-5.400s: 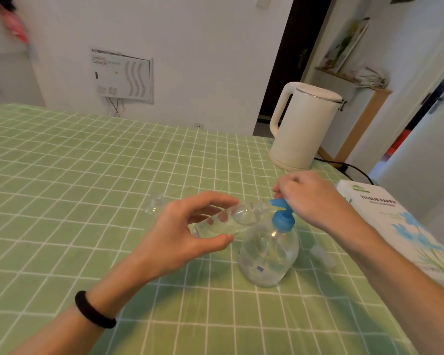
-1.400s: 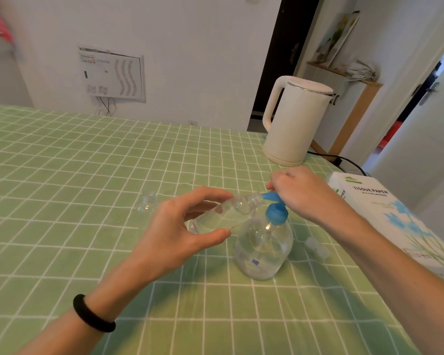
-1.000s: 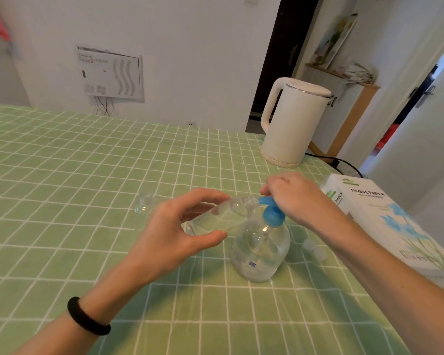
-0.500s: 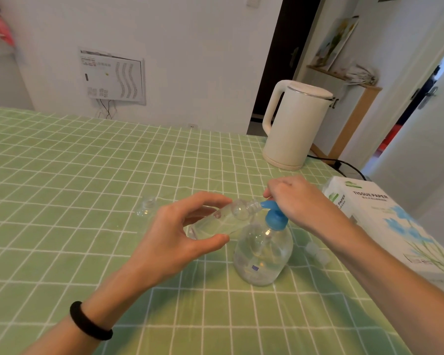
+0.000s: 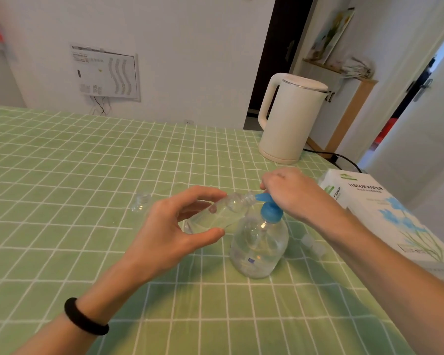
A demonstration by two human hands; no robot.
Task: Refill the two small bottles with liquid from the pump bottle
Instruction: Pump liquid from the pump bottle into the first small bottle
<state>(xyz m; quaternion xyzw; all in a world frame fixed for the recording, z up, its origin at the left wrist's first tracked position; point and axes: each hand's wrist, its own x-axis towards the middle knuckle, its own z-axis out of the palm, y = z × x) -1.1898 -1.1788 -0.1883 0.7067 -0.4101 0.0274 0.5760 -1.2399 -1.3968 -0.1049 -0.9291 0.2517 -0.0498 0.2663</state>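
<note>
A clear round pump bottle [image 5: 258, 245] with a blue pump head [image 5: 270, 211] stands on the green checked tablecloth [image 5: 62, 175]. My left hand [image 5: 172, 226] grips a small clear bottle [image 5: 221, 213], tilted almost flat, its open neck against the blue spout. My right hand [image 5: 290, 193] rests on top of the pump head, fingers curled over it. A second small clear bottle [image 5: 140, 202] lies on the cloth to the left. A small clear cap [image 5: 312, 244] lies right of the pump bottle, beside my right forearm.
A white electric kettle [image 5: 290, 119] stands at the back right, its black cord [image 5: 338, 157] trailing off the table. A white tissue paper box [image 5: 385, 213] lies along the right edge. A black band sits on my left wrist.
Both hands keep their hold; the small bottle stays at the spout. The pump head sits a little lower than half a second ago. The camera view has shifted slightly.
</note>
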